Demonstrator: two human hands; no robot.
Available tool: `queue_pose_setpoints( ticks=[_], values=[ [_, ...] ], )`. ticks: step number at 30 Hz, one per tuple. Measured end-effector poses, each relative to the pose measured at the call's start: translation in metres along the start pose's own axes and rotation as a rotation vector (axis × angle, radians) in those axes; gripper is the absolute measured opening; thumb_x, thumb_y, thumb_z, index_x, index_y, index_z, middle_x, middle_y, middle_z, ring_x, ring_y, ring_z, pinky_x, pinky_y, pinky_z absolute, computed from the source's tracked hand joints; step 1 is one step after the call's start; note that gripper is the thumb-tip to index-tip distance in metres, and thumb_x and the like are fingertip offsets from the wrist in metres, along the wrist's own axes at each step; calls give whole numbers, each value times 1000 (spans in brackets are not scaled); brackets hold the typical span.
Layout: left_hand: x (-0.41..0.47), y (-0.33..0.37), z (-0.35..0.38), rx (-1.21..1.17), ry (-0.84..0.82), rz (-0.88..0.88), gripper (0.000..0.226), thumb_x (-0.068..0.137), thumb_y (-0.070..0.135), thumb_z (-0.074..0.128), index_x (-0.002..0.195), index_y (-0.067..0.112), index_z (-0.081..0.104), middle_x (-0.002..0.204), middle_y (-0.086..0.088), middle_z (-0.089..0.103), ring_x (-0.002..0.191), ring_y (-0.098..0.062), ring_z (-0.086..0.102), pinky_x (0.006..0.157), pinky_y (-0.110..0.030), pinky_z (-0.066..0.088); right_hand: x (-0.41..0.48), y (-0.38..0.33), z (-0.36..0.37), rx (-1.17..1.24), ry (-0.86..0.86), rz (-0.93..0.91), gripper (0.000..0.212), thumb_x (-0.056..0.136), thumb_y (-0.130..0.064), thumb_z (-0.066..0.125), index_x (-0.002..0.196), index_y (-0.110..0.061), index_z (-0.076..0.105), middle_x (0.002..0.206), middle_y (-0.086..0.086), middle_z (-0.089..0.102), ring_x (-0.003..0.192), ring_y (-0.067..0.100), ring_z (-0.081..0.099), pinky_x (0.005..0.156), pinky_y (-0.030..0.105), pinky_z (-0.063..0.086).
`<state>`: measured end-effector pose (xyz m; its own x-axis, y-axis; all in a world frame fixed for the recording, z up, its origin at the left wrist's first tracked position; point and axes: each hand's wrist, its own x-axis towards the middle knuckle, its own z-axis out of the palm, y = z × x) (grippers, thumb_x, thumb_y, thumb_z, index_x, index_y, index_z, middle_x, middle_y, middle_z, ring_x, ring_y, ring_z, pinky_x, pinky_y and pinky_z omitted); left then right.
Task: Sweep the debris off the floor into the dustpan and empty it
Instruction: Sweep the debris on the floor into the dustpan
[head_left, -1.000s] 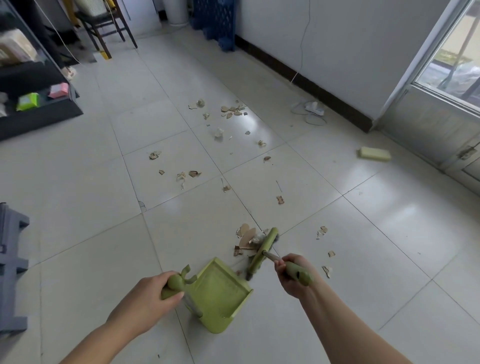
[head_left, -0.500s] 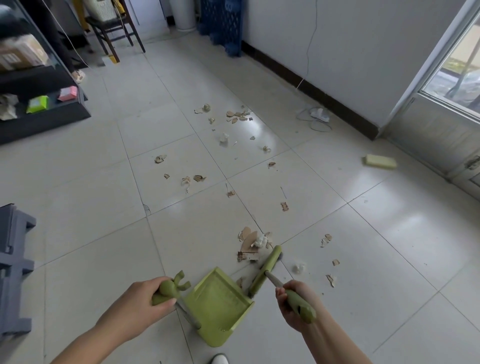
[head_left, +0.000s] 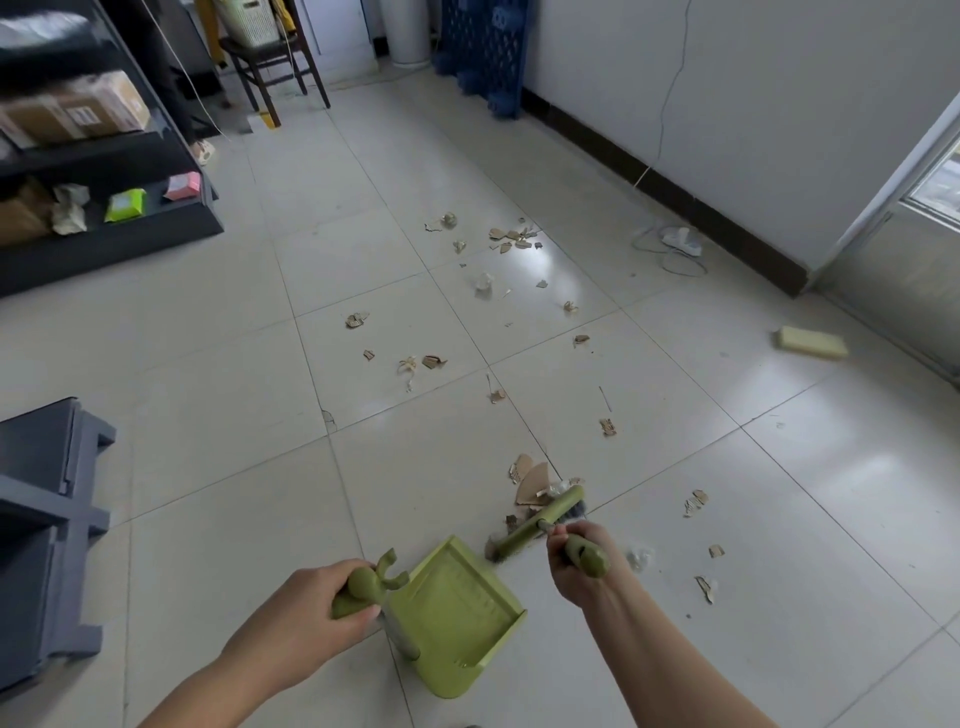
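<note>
I see left hand (head_left: 306, 618) gripping dustpan (head_left: 457, 618) handle; right hand (head_left: 576, 564) gripping brush (head_left: 540, 525); cardboard scraps (head_left: 532, 480) touching brush head, on floor (head_left: 208, 467).

Floor (head_left: 218, 364): pale glossy tiles reflecting daylight. Right wall (head_left: 727, 104): white, with dark skirting (head_left: 675, 202) and a hanging cable. Black shelving unit (head_left: 104, 156) at left holding boxes. Wooden chair (head_left: 270, 67) at rear. Glazed door (head_left: 930, 171) at far right.

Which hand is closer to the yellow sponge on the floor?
The right hand. It holds the brush on the same side as the yellow sponge, which lies far off by the door. The left hand grips the dustpan handle, farther away.
</note>
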<state>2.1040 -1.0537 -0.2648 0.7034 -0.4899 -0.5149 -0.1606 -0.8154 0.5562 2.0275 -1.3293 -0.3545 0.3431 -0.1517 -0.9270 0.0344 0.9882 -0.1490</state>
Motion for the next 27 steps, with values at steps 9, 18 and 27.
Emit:
queue_pose_setpoints(
  ticks=[9,18,27],
  values=[
    [26,-10,-19,-13,26,35,10,84,30,65,89,38,66,66,22,61,59,0,51,56,-12,38,17,-2,30,-40,-15,-30,13,95,-2,39,107,2,44,69,10,45,25,10,44,27,13,38],
    [39,-12,-33,-48,7,46,14,82,27,68,91,38,67,83,10,71,76,-4,65,71,-20,51,-19,-17,-20,-135,-30,-14,12,95,-3,38,99,4,46,72,14,45,28,11,45,28,13,38],
    [38,-6,-41,-51,-14,40,21,79,19,73,87,38,68,80,13,73,82,-2,67,74,-15,48,-86,-62,-111,-294,110,8,19,93,-3,37,84,6,50,46,12,48,24,18,42,25,17,35]
  ],
)
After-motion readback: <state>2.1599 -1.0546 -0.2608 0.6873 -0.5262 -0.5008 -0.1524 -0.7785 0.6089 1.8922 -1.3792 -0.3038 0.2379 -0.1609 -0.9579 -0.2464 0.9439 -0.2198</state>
